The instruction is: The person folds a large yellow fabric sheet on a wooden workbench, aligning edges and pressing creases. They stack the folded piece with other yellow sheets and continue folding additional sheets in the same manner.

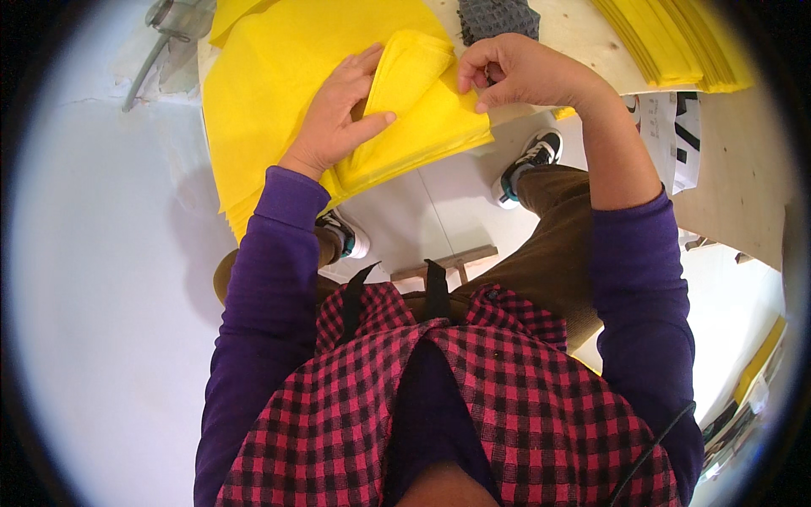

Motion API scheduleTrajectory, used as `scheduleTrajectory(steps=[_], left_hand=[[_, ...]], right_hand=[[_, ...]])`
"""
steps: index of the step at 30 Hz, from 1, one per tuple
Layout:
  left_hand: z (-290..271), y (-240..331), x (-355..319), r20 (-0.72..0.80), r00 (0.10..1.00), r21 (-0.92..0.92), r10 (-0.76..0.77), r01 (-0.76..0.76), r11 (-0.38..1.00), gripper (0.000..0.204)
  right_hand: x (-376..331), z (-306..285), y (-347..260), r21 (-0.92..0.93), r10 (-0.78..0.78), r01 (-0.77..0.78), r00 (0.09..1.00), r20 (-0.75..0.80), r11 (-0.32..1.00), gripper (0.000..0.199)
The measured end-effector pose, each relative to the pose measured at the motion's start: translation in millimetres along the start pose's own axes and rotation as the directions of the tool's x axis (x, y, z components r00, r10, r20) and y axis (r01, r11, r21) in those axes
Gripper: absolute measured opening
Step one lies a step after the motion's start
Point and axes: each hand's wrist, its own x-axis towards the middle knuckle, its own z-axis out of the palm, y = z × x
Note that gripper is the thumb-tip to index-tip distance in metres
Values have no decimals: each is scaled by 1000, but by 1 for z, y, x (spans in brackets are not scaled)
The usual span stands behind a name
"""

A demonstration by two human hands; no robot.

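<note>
My left hand [340, 118] lies flat on a pile of yellow fabric sheets [262, 93], fingers stretched and thumb spread. Against its fingers rests a folded yellow piece [414, 63] with a rounded outline, on top of the pile. Just right of that piece, my right hand [511, 72] is closed, thumb and fingertips curled toward each other. Something small and dark shows between its fingers, too little to name. Beyond the right hand sits a grey waffle-textured cloth [498, 19].
A stack of folded yellow fabric [667, 42] lies at the far right of the light wooden table [574, 42]. A white printed sack [672, 139] hangs below its edge. At the far left is a metal fitting with a grey hose [144, 68]. A wooden bar [452, 262] stands between my legs.
</note>
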Motion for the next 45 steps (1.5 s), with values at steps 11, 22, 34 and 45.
scheduleTrajectory(steps=[11, 22, 34, 45], left_hand=[[0, -2, 0, -2, 1000, -19, 11, -11, 1000, 49], [1, -2, 1, -13, 999, -31, 29, -30, 999, 47], [-1, 1, 0, 3, 1000, 26, 30, -30, 999, 50], [-1, 0, 0, -4, 1000, 40, 27, -27, 999, 53]], right_hand=[[0, 5, -4, 74, 86, -84, 996, -27, 994, 12], [-5, -3, -9, 4, 43, -43, 997, 65, 999, 13], [-13, -4, 52, -363, 58, -230, 903, -427, 903, 21], [4, 2, 42, -441, 180, -471, 811, -557, 764, 47]])
